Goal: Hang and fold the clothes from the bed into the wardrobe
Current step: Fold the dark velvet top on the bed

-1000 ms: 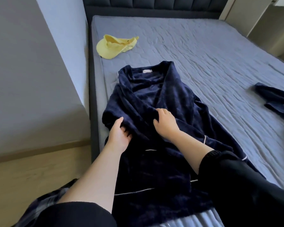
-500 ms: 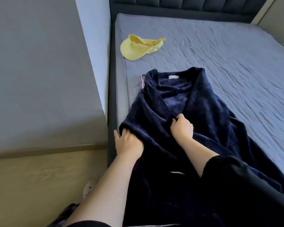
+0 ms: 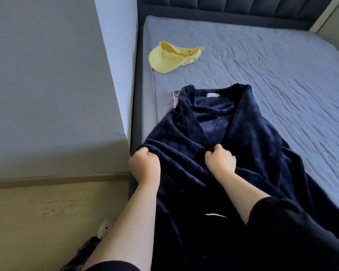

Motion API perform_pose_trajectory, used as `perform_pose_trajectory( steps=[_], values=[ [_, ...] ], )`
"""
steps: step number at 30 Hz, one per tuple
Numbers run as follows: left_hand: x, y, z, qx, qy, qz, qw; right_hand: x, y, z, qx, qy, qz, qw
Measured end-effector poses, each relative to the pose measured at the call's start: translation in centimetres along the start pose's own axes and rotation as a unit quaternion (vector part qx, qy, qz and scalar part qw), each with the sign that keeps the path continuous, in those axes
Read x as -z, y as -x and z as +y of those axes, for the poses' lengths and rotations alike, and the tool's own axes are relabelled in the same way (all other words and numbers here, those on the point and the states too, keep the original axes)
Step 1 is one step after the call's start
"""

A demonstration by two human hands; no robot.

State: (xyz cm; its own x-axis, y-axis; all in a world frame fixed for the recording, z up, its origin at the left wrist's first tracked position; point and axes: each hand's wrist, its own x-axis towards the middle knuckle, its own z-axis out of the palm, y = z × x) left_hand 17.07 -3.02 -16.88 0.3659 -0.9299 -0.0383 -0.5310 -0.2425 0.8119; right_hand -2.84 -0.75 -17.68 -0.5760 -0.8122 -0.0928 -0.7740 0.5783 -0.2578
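A dark navy fleece robe (image 3: 219, 133) lies lengthwise on the grey-blue bed (image 3: 272, 79), collar toward the headboard, a small white label at the neck. My left hand (image 3: 145, 165) grips the robe's left edge at the side of the mattress, fingers curled into the fabric. My right hand (image 3: 221, 161) grips a fold of the front panel near the middle. The robe's lower part runs under my arms and out of view.
A yellow cap (image 3: 172, 58) lies near the bed's head end. A pink phone (image 3: 175, 99) peeks out from under the robe's left shoulder. A grey wall (image 3: 47, 85) stands close on the left, with wooden floor (image 3: 47, 222) below it.
Both hands have closed from flatter touching into fists on the fabric. The robe's left side has been pulled toward the bed edge, and the view has shifted left. The phone has come into sight.
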Motion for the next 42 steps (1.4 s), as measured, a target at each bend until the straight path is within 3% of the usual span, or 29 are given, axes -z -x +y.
perform_pose_trajectory(
  steps=[2, 3, 5, 7, 10, 13, 15, 17, 19, 21, 22, 24, 25, 29, 34, 38, 42],
  values=[
    [0.5, -1.2, 1.4, 0.081, 0.095, 0.026, 0.992, 0.9, -0.4, -0.9, 0.015, -0.019, -0.003, 1.0],
    [0.8, -1.5, 2.0, 0.102, 0.111, 0.003, 0.989, 1.4, -0.6, -1.6, 0.034, -0.054, 0.021, 0.998],
    [0.9, -1.7, 2.5, 0.118, 0.105, -0.065, 0.985, 2.1, -0.9, -3.6, 0.074, -0.172, 0.09, 0.978],
    [0.5, -1.8, 1.9, 0.108, 0.087, -0.086, 0.987, 2.7, -2.0, -5.9, 0.09, -0.243, 0.089, 0.962],
    [0.3, -1.3, 0.7, 0.144, 0.156, -0.01, 0.977, 3.2, -4.8, -8.2, 0.067, -0.254, 0.025, 0.965],
    [0.3, -1.1, -0.1, 0.244, 0.277, 0.064, 0.927, 3.6, -7.0, -8.2, 0.004, -0.285, 0.059, 0.957],
    [0.1, -1.4, 0.0, 0.269, 0.289, 0.067, 0.916, 3.3, -7.2, -8.1, 0.025, -0.263, 0.059, 0.963],
    [0.4, -1.5, 0.4, 0.204, 0.194, 0.094, 0.955, 2.9, -6.4, -8.2, 0.077, -0.256, 0.1, 0.958],
    [0.6, -1.4, 1.3, -0.011, 0.091, 0.13, 0.987, 2.7, -5.1, -7.7, 0.204, -0.205, 0.188, 0.939],
    [-0.3, -1.1, 2.4, -0.246, -0.002, 0.068, 0.967, 2.1, -5.0, -6.5, 0.335, -0.087, 0.16, 0.925],
    [-0.9, -0.9, 2.9, -0.302, -0.066, -0.013, 0.951, 1.7, -5.1, -5.7, 0.351, -0.035, 0.101, 0.93],
    [-2.3, -0.7, 3.2, -0.286, -0.206, -0.169, 0.92, 1.3, -5.8, -4.3, 0.299, -0.022, -0.002, 0.954],
    [-3.1, -0.7, 3.2, -0.254, -0.255, -0.204, 0.911, 1.5, -6.2, -3.6, 0.27, -0.046, -0.005, 0.962],
    [-4.9, -1.1, 5.0, -0.178, -0.266, -0.173, 0.932, 3.2, -8.4, -0.7, 0.209, -0.047, 0.078, 0.974],
    [-6.9, -3.8, 7.6, -0.195, -0.212, -0.156, 0.945, 5.5, -12.0, 3.8, 0.108, -0.029, 0.154, 0.982],
    [-8.2, -7.5, 9.3, -0.168, -0.114, -0.168, 0.965, 7.1, -16.4, 7.7, -0.043, -0.122, 0.091, 0.987],
    [-9.4, -10.3, 11.0, -0.106, -0.069, -0.214, 0.969, 7.1, -19.2, 9.8, -0.149, -0.259, 0.001, 0.954]
  ],
)
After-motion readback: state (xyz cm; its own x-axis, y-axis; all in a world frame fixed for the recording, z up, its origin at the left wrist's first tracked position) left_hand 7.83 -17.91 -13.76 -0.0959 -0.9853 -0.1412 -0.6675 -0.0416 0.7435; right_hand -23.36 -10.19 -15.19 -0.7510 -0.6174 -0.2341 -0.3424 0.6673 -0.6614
